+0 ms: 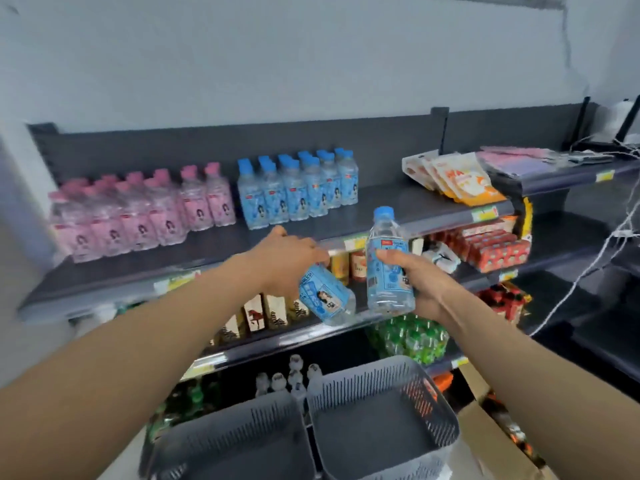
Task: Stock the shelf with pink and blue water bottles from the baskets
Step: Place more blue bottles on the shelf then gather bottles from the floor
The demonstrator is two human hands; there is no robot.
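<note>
My left hand [289, 252] grips a blue-labelled water bottle [327, 299] by its top, and the bottle hangs tilted below the top shelf's front edge. My right hand [414, 275] holds a second blue-capped bottle [388, 261] upright just to its right. On the dark top shelf [381, 206] stand several pink bottles [138, 209] at the left and several blue bottles [298, 188] beside them. Two grey baskets [239, 441] [384, 420] sit below, with no bottles visible inside.
Orange snack pouches [453, 180] lie on the top shelf to the right of the blue bottles. Lower shelves hold boxed drinks [256, 317], red packs [491, 251] and green bottles [412, 337]. A cardboard box [498, 441] stands at the lower right. White cables [602, 254] hang at the right.
</note>
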